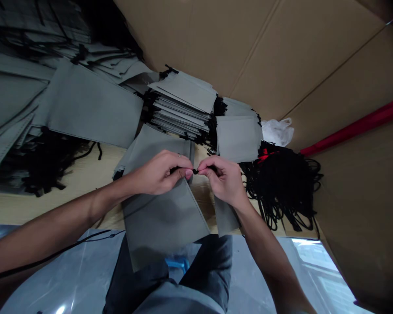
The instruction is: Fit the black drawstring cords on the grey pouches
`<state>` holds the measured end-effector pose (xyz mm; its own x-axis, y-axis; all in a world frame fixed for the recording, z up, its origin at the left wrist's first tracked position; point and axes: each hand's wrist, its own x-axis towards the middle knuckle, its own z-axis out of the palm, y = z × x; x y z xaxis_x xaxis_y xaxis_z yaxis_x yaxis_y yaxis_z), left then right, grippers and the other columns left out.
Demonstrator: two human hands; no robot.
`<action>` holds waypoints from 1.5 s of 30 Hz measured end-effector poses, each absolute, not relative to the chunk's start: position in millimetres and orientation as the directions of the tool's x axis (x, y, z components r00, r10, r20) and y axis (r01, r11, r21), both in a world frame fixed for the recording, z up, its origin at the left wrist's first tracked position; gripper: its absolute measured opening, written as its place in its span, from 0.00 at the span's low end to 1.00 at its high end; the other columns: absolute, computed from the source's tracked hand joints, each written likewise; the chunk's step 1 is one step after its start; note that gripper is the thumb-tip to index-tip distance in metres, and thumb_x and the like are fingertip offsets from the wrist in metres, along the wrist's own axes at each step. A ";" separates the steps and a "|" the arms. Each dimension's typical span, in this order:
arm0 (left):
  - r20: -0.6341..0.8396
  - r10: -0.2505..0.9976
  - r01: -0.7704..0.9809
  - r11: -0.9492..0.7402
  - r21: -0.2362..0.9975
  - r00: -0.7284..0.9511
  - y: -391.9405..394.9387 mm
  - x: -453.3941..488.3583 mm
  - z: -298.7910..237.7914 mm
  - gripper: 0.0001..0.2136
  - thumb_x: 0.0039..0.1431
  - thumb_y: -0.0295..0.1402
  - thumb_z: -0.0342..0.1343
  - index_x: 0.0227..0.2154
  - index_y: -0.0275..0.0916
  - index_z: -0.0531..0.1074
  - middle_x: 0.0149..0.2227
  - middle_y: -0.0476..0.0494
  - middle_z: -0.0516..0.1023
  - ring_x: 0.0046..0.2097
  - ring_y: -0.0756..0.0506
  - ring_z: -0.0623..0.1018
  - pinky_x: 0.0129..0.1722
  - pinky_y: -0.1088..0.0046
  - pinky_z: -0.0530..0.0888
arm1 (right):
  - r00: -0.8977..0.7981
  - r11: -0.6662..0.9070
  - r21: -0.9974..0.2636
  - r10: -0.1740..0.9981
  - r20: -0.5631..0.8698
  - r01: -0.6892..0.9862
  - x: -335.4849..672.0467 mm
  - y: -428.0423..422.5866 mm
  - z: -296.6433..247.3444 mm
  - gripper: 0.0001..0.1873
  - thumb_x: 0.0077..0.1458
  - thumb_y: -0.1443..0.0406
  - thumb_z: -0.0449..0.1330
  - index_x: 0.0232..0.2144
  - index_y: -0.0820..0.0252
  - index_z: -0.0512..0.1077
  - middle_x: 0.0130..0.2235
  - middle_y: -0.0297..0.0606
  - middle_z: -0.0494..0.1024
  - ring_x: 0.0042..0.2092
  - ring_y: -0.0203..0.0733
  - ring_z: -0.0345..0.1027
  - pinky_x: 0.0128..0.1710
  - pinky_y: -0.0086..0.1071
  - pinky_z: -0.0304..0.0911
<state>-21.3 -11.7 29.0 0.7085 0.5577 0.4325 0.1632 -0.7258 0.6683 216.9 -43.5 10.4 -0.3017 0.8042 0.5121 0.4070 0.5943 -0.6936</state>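
Observation:
My left hand (165, 172) and my right hand (224, 179) meet over the table, thumbs and forefingers pinched. Between the fingertips is a small knot in a black cord (195, 171), gripped from both sides. Below my left hand hangs a flat grey pouch (163, 218) with a stitched edge, its lower end over the table's front edge. Another grey piece (225, 216) lies partly under my right hand. Whether the cord runs into the pouch is hidden by my fingers.
Stacks of grey pouches (183, 115) with black cords stand behind my hands, a smaller stack (239, 137) beside them. At right lie a heap of black cords (288, 187) and a clear plastic bag (278, 131). Cardboard walls (232, 43) rise behind. More pouches (94, 104) pile at left.

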 end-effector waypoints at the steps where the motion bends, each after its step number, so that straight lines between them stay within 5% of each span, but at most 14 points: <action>1: 0.424 0.569 0.163 -0.711 0.684 0.705 -11.5 -21.3 29.1 0.13 0.72 0.29 0.52 0.32 0.37 0.78 0.29 0.47 0.80 0.30 0.50 0.76 0.29 0.76 0.67 | -0.293 0.596 -0.687 0.803 0.519 0.416 216.7 -43.6 10.4 0.07 0.68 0.70 0.63 0.37 0.55 0.80 0.36 0.34 0.84 0.37 0.38 0.76 0.35 0.33 0.67; 6: 0.405 0.605 0.176 -0.678 0.714 0.686 -10.1 -20.7 26.3 0.12 0.71 0.31 0.55 0.31 0.37 0.79 0.28 0.48 0.80 0.28 0.50 0.75 0.28 0.76 0.66 | -0.310 0.545 -0.744 0.836 0.452 0.386 218.9 -43.9 13.0 0.02 0.67 0.66 0.65 0.40 0.55 0.80 0.38 0.36 0.84 0.38 0.40 0.78 0.31 0.32 0.66; 11: 0.383 0.636 0.244 -0.676 0.695 0.670 -9.4 -20.3 21.7 0.12 0.70 0.31 0.55 0.30 0.37 0.79 0.26 0.48 0.79 0.27 0.50 0.74 0.29 0.75 0.65 | -0.378 0.499 -0.796 0.849 0.370 0.342 222.2 -44.6 14.1 0.14 0.63 0.61 0.72 0.50 0.52 0.80 0.43 0.36 0.85 0.42 0.40 0.80 0.32 0.28 0.70; 19: 0.394 0.620 0.251 -0.700 0.668 0.679 -10.8 -19.6 22.5 0.11 0.70 0.30 0.54 0.31 0.37 0.78 0.27 0.49 0.79 0.27 0.51 0.74 0.30 0.76 0.66 | -0.492 0.702 -0.556 0.711 0.503 0.446 223.6 -40.7 14.6 0.08 0.71 0.65 0.63 0.47 0.55 0.81 0.44 0.39 0.88 0.42 0.41 0.81 0.41 0.33 0.75; 27: 0.399 0.595 0.195 -0.694 0.693 0.698 -12.9 -21.7 23.7 0.13 0.73 0.35 0.55 0.32 0.36 0.79 0.25 0.48 0.77 0.26 0.51 0.72 0.25 0.76 0.62 | -0.493 0.786 -0.426 0.614 0.616 0.447 221.0 -38.3 10.7 0.14 0.67 0.74 0.55 0.41 0.55 0.79 0.36 0.39 0.84 0.37 0.42 0.78 0.38 0.35 0.74; 37: 0.345 0.643 0.131 -0.573 0.809 0.683 -16.6 -21.8 22.0 0.15 0.73 0.39 0.58 0.33 0.35 0.80 0.26 0.47 0.78 0.24 0.52 0.70 0.20 0.78 0.59 | -0.414 0.687 -0.587 0.727 0.548 0.429 225.5 -39.1 11.2 0.19 0.60 0.79 0.53 0.37 0.54 0.80 0.33 0.32 0.84 0.35 0.37 0.80 0.37 0.30 0.74; 41: 0.364 0.647 0.191 -0.624 0.757 0.670 -16.9 -20.0 24.1 0.14 0.72 0.35 0.55 0.31 0.36 0.79 0.26 0.47 0.79 0.26 0.51 0.73 0.23 0.79 0.63 | -0.461 0.626 -0.658 0.771 0.440 0.419 228.7 -40.7 17.6 0.10 0.67 0.69 0.64 0.47 0.53 0.83 0.43 0.36 0.87 0.42 0.41 0.82 0.38 0.31 0.75; 45: 0.364 0.637 0.254 -0.670 0.698 0.679 -16.7 -18.0 22.6 0.12 0.70 0.31 0.54 0.31 0.37 0.78 0.23 0.52 0.75 0.23 0.53 0.68 0.24 0.79 0.62 | -0.462 0.661 -0.639 0.743 0.485 0.393 223.9 -43.7 20.5 0.15 0.64 0.60 0.71 0.52 0.51 0.81 0.49 0.38 0.87 0.46 0.44 0.82 0.41 0.34 0.77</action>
<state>-18.0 -16.7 22.6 0.6794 0.6370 0.3642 0.2535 -0.6695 0.6982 223.9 -43.7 20.5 -0.4623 0.7426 0.4846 0.3925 0.6614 -0.6391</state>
